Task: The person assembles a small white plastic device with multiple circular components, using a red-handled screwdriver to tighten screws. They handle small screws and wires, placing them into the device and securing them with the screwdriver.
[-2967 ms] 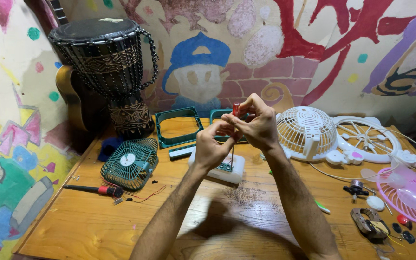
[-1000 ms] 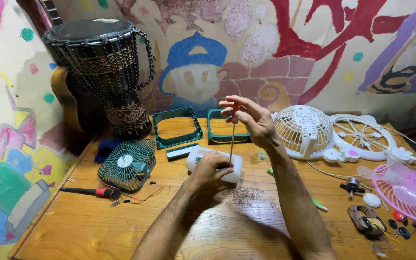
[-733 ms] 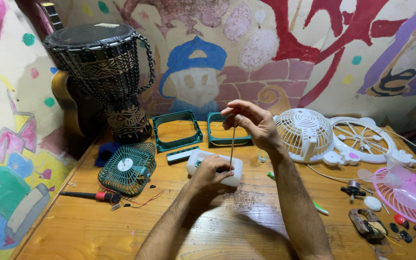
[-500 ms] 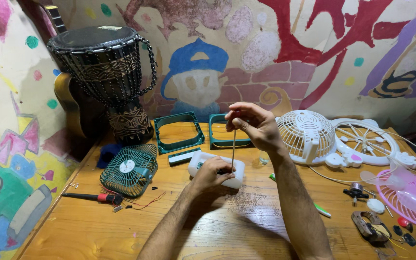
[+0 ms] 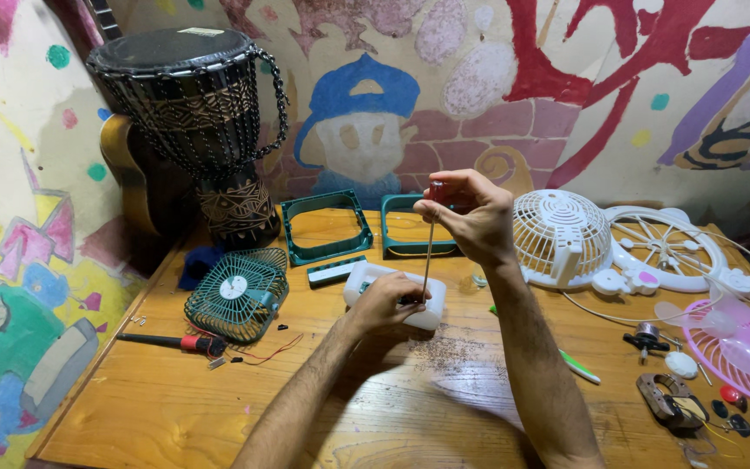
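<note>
Compared with three seconds back, my left hand [image 5: 390, 300] has dropped from the shared grip up high and now lies closed over the white plastic housing [image 5: 392, 293], pressing it flat to the surface [image 5: 219, 408]. My right hand [image 5: 470, 213] alone pinches the red-capped top of the screwdriver [image 5: 427, 252], shaft upright, tip down in the housing just beside the left fingers. I judge the tool is now seated and the housing braced for turning.

The housing sits mid-surface, in front of two teal frames [image 5: 327, 227]. To its left: a teal fan grille [image 5: 236, 293], with a second, red-handled screwdriver [image 5: 167, 341] near it. To its right: a white fan cage [image 5: 562, 236] and pink fan [image 5: 744, 343].

Room: djembe drum [image 5: 193, 113] at back left, painted mural wall [image 5: 366, 130] behind.
</note>
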